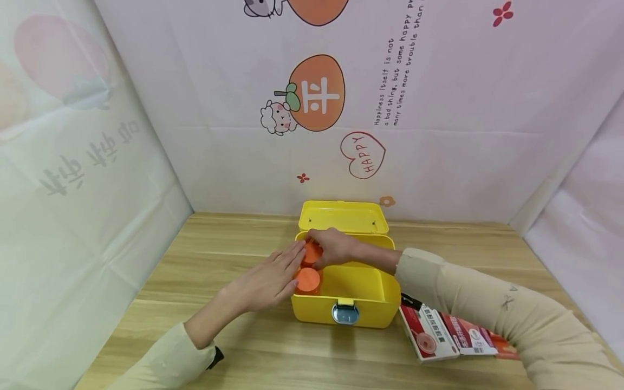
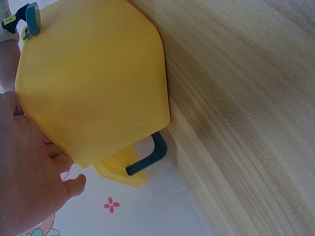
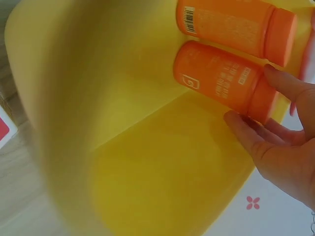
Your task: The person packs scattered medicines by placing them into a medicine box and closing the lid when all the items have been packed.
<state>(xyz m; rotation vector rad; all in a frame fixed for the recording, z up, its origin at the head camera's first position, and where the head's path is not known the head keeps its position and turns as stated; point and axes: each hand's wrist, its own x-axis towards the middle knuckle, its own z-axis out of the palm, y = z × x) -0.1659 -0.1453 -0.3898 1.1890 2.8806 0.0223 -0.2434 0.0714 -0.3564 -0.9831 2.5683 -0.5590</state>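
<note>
A yellow storage box [image 1: 317, 311] stands with its lid [image 1: 343, 215] raised at the back. Two orange bottles with orange caps stand side by side inside its left end. My right hand [image 1: 333, 247] reaches in and holds the rear bottle [image 3: 216, 78] by its cap, thumb on one side and fingers on the other. Beside it is the front bottle [image 1: 308, 280], untouched by the right hand. My left hand [image 1: 270, 281] lies along the box's left rim, its fingers extended near the caps. In the left wrist view that hand [image 2: 29, 172] is against the box's upper edge.
Red-and-white flat packages [image 1: 431, 333] lie right of the box, partly under the right sleeve. A grey latch [image 1: 345, 314] hangs on the box front, and a dark handle [image 2: 155, 155] shows behind it. Printed cloth [image 1: 463, 162] walls the wooden table [image 1: 234, 238].
</note>
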